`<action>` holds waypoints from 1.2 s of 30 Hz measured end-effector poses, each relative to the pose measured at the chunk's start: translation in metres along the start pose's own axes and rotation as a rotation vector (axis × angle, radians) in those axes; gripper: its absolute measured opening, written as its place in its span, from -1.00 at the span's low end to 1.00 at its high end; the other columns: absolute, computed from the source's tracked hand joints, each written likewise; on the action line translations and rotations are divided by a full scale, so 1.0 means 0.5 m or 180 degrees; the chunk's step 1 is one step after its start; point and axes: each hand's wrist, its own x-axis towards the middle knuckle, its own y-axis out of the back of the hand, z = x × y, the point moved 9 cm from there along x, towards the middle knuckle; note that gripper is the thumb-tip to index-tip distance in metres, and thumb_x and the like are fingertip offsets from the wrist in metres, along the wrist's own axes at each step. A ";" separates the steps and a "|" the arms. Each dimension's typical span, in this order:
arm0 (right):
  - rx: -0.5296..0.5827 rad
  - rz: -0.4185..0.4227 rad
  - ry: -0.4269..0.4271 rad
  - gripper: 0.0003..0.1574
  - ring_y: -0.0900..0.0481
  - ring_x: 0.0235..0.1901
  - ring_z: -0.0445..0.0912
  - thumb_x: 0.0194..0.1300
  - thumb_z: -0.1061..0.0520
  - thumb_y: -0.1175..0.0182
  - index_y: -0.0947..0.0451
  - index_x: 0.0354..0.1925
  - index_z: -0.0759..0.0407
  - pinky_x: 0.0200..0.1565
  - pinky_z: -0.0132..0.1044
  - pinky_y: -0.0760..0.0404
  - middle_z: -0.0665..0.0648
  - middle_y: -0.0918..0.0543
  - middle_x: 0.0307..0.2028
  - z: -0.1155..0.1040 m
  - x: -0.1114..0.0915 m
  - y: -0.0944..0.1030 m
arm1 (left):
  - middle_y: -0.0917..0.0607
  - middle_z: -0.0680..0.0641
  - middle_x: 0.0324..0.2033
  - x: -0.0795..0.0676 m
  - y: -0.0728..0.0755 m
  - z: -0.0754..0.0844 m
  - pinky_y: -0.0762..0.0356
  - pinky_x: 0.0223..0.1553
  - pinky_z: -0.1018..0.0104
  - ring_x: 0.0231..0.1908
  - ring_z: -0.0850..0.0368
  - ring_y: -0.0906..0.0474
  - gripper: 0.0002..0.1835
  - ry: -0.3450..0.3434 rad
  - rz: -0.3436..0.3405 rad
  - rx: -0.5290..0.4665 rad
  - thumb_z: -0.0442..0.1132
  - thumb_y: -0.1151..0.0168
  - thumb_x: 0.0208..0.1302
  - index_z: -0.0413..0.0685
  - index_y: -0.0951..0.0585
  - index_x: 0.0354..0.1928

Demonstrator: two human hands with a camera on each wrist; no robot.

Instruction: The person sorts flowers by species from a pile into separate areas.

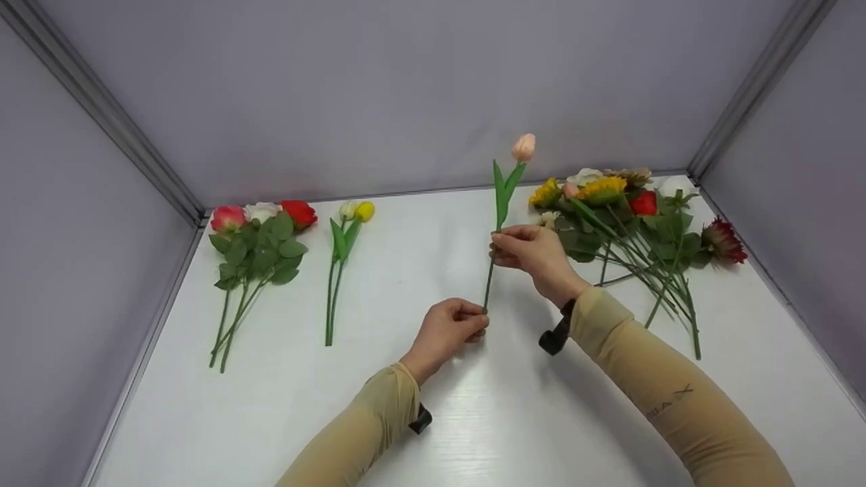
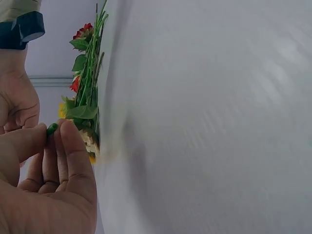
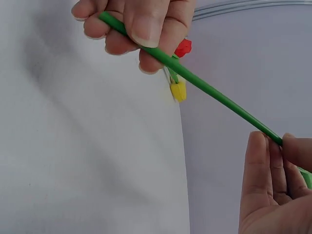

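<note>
A pink tulip (image 1: 523,147) with green leaves is held nearly upright over the table, both hands on its stem (image 3: 214,92). My right hand (image 1: 538,260) pinches the stem just below the leaves, between thumb and fingers. Lower down, my left hand (image 1: 450,333) pinches the stem near its bottom end. In the left wrist view the cut stem tip (image 2: 52,128) pokes out between thumb and forefinger of the left hand (image 2: 53,170). The right wrist view shows the bare green stem slanting from one hand to the other.
Two tulips, a white one (image 1: 348,210) and a yellow one (image 1: 365,212), lie left of the hands. Further left is a bunch of roses (image 1: 260,233). A mixed pile with sunflowers (image 1: 602,190) and a dark red flower (image 1: 724,241) lies at the right. Grey walls (image 1: 433,88) border the white table (image 1: 270,419).
</note>
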 end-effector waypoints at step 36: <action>-0.2958 -0.0854 0.0983 -0.36 -0.49 0.29 0.02 0.56 -0.19 -0.10 -0.51 0.36 0.17 0.29 -0.10 -0.47 0.14 -0.58 0.26 0.040 -0.018 -0.312 | -0.73 -0.11 -0.24 -0.070 0.387 -0.024 -0.63 -0.27 0.22 -0.28 0.06 -0.63 -0.82 0.0491 0.0966 0.1655 -0.25 -0.30 0.42 -0.20 -0.73 -0.06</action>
